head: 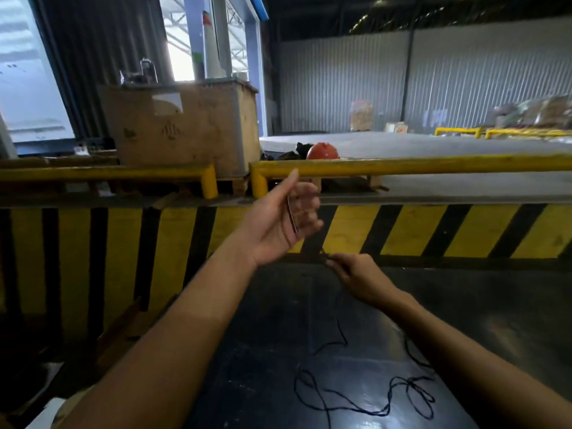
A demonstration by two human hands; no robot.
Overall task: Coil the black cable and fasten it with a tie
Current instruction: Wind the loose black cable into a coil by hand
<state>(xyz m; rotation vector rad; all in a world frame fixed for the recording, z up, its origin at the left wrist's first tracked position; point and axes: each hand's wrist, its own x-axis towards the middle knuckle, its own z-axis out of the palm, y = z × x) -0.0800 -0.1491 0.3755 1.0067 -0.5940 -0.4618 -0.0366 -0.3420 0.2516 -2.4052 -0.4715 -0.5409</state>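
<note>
A thin black cable [365, 397] lies in loose tangled loops on the dark glossy floor at the bottom right. My left hand [284, 218] is raised, palm toward me, fingers curled around a few strands of the cable that cross the palm. A strand runs down from it to my right hand [353, 274], lower and to the right, which pinches the cable between thumb and fingers. From there the cable drops to the loops on the floor. No tie is visible.
A black-and-yellow striped dock edge [433, 230] stands ahead, topped by yellow rails [402, 165]. A large cardboard crate [185, 131] sits behind the left rail, and an orange-red helmet [323, 151] lies on the raised platform beyond.
</note>
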